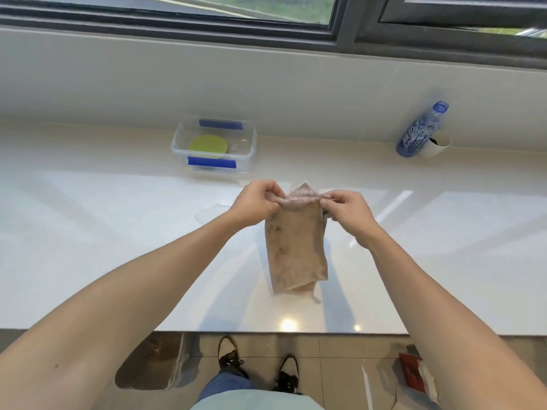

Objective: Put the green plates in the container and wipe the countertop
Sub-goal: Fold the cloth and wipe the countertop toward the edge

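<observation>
countertop (pixel 118 247): white, glossy | window (pixel 207 7) behind | tiled floor (pixel 334 365)

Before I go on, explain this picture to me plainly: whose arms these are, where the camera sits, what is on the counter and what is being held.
No machine here: a person wears one camera on the head, looking forward and down, so the arms are their own. The left hand and right hand each pinch a top corner of a stained pinkish cloth, which hangs above the white countertop. At the back stands a clear container with blue clips, lid off, with green plates inside. To the right are a blue bottle and a paper cup. A small puddle lies near the left hand.
</observation>
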